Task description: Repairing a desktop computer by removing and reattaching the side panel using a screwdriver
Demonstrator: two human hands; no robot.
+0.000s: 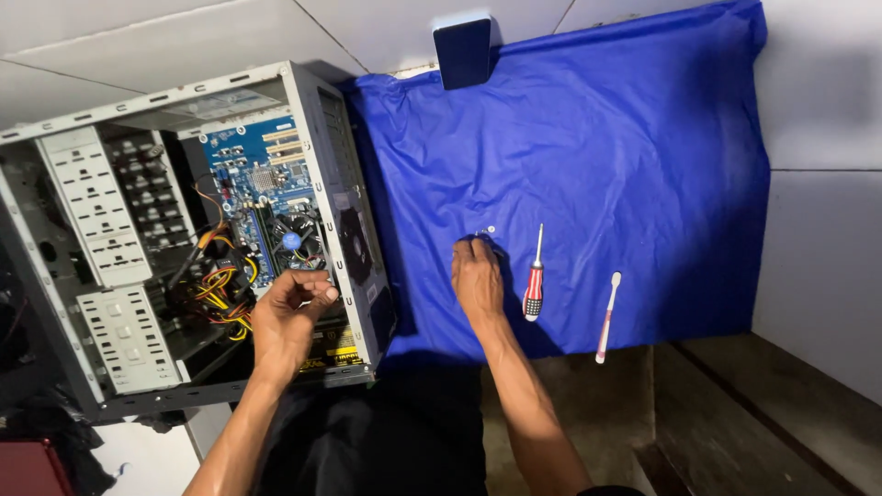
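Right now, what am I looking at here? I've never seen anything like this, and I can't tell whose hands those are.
This is one picture from a camera worn on a person's head, looking down at their own bare hands. The left hand hovers over an opened computer case, above its blue circuit board; whether it holds anything is unclear. The right hand rests fingertips on a blue cloth, by small screws. Beside it lie a striped-handled screwdriver and a toothbrush.

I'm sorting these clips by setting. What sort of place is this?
Probably a home or small-shop floor used as a makeshift computer repair spot. An open computer case lies on pale floor tiles, and a blue cloth spread beside it holds a screwdriver and a toothbrush.
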